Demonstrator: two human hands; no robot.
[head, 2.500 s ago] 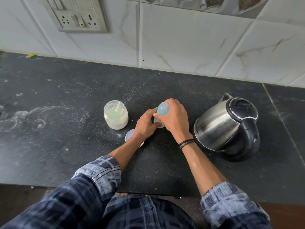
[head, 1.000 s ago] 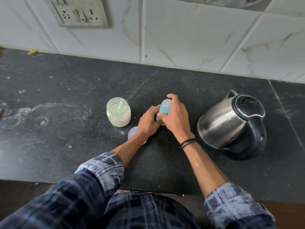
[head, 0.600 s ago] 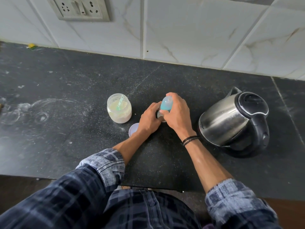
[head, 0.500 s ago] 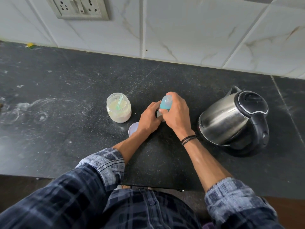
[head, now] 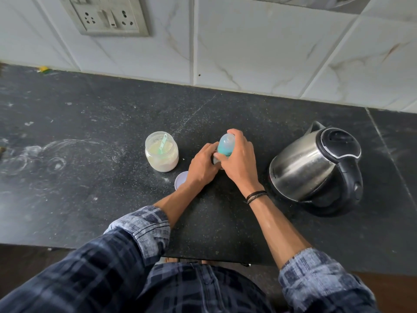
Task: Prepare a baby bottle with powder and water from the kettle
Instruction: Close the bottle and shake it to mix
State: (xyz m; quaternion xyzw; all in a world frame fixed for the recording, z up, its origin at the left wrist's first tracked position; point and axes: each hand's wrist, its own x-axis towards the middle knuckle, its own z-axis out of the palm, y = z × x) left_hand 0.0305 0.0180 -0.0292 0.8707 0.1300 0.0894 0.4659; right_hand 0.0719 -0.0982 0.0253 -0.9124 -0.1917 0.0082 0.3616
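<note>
Black stone counter (head: pixel 90 114); white marble tiles (head: pixel 259 48); socket plate (head: pixel 108 16).

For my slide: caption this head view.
Left hand and right hand hold a baby bottle between powder jar and kettle.

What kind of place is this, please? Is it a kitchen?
Probably a home kitchen: a dark stone counter runs along a tiled wall with a socket panel, and on it are an electric kettle, an open powder jar and a baby bottle.

Lower body of baby bottle (head: pixel 226 146) hidden behind left hand (head: pixel 202 164) and right hand (head: pixel 240 162); only teal top shows. Left wrist covers part of white lid (head: pixel 180 180). Top edge cuts socket plate (head: pixel 108 16). Lettering on kettle (head: pixel 302 168) unreadable.
</note>
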